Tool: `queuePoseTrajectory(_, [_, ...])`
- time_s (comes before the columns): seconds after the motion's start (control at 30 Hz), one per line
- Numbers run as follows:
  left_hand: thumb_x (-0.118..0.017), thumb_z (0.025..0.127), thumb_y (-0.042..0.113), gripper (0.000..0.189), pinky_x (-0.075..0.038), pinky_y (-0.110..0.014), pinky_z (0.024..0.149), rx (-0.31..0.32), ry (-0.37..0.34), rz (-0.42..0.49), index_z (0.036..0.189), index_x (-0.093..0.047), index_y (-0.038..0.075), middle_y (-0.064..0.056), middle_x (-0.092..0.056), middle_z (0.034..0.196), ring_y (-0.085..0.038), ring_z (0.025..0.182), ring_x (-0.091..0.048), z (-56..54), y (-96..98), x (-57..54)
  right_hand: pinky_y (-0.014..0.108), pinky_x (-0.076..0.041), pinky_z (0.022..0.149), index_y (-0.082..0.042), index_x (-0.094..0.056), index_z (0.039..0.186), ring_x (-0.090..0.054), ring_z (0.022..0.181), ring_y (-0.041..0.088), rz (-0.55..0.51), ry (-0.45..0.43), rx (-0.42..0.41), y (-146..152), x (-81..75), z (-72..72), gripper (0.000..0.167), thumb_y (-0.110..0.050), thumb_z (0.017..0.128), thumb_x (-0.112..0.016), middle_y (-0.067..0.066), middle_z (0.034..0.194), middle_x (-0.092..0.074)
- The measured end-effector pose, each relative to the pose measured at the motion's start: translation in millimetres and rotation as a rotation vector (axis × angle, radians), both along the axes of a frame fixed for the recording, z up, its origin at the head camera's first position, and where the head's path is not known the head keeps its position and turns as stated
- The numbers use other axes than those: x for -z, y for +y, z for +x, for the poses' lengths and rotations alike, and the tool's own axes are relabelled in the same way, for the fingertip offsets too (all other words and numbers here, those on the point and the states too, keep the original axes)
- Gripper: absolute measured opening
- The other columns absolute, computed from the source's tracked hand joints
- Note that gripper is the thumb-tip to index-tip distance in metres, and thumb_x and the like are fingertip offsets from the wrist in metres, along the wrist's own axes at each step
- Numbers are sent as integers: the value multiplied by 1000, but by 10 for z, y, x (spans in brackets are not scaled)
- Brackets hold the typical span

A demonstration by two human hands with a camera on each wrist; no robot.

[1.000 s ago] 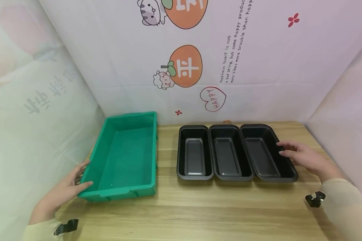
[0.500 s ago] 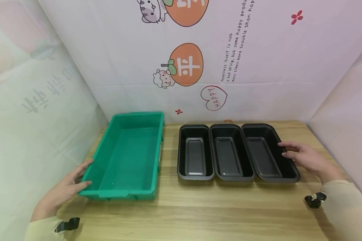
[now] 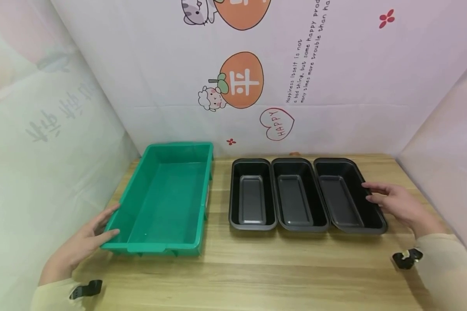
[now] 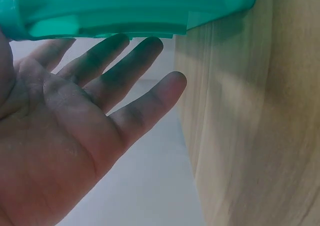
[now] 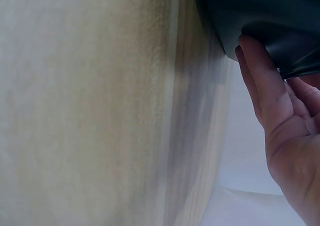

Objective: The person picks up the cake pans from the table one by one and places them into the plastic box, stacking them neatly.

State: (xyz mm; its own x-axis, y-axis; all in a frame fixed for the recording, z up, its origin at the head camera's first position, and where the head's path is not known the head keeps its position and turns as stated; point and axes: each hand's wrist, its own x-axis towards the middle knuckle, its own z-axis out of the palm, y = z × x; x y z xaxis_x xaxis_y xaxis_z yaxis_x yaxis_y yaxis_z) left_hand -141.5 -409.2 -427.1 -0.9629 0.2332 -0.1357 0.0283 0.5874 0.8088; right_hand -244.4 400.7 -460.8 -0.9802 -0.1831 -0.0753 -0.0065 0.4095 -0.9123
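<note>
A green plastic tray sits on the left of the wooden table. My left hand rests at its near left corner, thumb and a fingertip at the rim. In the left wrist view the left hand has straight, spread fingers beside the tray's wall. Three black loaf pans stand in a row: left, middle, right. My right hand touches the right pan's outer edge. The right wrist view shows straight fingers against that pan's outer side.
The wooden tabletop runs in front of the tray and pans. A white printed cloth hangs behind, with pale side panels at left and right. Black straps circle both sleeves.
The green tray has shifted slightly right and turned a little, its far end most. My left hand has stayed at its corner. The right hand and the pans have hardly moved.
</note>
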Motion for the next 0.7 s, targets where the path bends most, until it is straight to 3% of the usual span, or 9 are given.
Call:
queuePoseTrajectory(0.3, [-49,105,24,69,-26,-76,93,-3,-39,28,160,-6,26,-28,-3,159,-62,136,-11,75,-64,51,26,-55,68,-17,-58,128,-63,91,1,-67,3,29,4,-35,22,32,-7,98,-61,-27,109,-59])
queuePoseTrajectory(0.47, [-46,106,22,67,-21,-79,94,-10,-55,76,160,-6,25,-27,0,160,-62,137,-5,102,-65,45,23,-53,64,-24,-61,126,-61,89,-2,-56,7,61,17,-90,26,33,-8,97,-63,-28,109,-60])
queuePoseTrajectory(0.57, [-46,106,21,68,-17,-80,93,-14,-53,88,160,-5,26,-27,3,160,-62,137,-2,103,-65,56,22,-52,64,-25,-61,126,-60,90,-3,-66,33,64,26,-123,29,34,-6,97,-62,-29,110,-58])
queuePoseTrajectory(0.7, [-46,106,21,68,-15,-80,93,-24,-61,90,160,-4,30,-24,7,160,-63,136,0,116,-76,88,24,-54,67,-20,-62,125,-60,92,-1,-174,45,54,-4,-184,31,33,-3,97,-60,-23,112,-59])
